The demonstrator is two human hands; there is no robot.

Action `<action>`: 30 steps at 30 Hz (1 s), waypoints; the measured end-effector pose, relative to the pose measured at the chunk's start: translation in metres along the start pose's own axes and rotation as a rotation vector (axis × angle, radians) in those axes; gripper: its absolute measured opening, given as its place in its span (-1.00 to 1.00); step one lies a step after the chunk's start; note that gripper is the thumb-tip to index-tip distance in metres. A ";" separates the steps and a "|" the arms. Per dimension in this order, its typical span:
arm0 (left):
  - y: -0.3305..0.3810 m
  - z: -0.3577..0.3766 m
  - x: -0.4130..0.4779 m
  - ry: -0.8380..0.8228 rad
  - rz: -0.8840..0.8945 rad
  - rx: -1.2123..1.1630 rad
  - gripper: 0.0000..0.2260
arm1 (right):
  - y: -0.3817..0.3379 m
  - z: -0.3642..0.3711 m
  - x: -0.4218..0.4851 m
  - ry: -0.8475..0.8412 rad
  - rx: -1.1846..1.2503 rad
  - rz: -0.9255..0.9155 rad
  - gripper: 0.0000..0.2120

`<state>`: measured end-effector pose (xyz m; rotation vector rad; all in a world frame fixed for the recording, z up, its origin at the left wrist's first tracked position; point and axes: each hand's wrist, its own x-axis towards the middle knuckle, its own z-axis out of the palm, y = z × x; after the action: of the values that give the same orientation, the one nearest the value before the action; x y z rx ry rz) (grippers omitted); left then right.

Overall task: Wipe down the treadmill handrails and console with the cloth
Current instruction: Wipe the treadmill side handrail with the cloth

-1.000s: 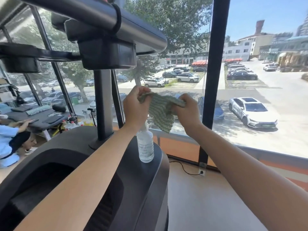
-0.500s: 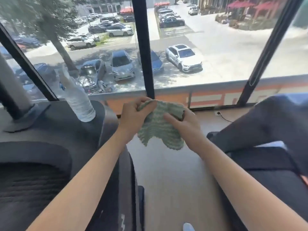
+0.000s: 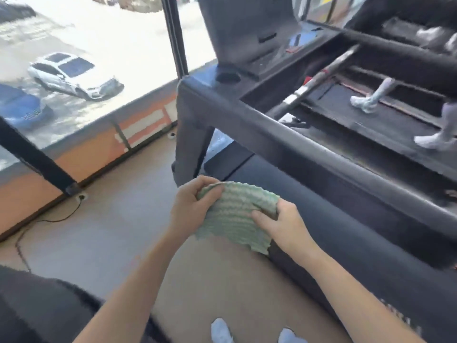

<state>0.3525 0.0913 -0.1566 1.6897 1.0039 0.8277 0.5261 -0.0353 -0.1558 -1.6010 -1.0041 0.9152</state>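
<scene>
Cut off: black treadmill console (image 3: 247, 28), blurred.
Cloth: pale green ribbed knit cloth (image 3: 235, 216), bowed, ragged-edged.
Fingers: left hand (image 3: 190, 206), right hand (image 3: 284, 224) each pinch an end.

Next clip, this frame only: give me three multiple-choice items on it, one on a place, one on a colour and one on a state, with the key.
1. The nearest treadmill handrail runs:
A. left of the cloth
B. above and right of the cloth
C. directly below the cloth

2. The cloth is:
A. red
B. black
C. pale green

3. The cloth is:
A. gripped by the left hand and the right hand
B. draped over the handrail
C. lying loose, untouched

Key:
1 B, the dark rail crosses the view up and to the right of the cloth.
2 C, its ribbed weave is pale green.
3 A, each hand pinches one end of it.
</scene>
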 end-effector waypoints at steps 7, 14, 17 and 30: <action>0.037 0.127 -0.018 -0.184 0.073 -0.013 -0.94 | 0.040 -0.112 -0.070 0.384 -0.083 0.008 -0.82; 0.079 0.214 -0.038 -0.276 0.146 0.030 -0.95 | 0.050 -0.188 -0.120 0.629 -0.224 -0.117 -0.66; 0.093 0.243 -0.041 -0.271 0.212 0.069 -0.95 | 0.050 -0.212 -0.131 0.761 -0.213 -0.144 -0.73; 0.102 0.329 -0.037 0.211 0.501 0.495 -0.79 | 0.081 -0.304 -0.092 0.913 -0.555 -0.202 -0.76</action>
<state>0.6476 -0.0903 -0.1617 2.3751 0.9920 1.1653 0.7836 -0.2382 -0.1598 -2.0161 -0.7410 -0.2970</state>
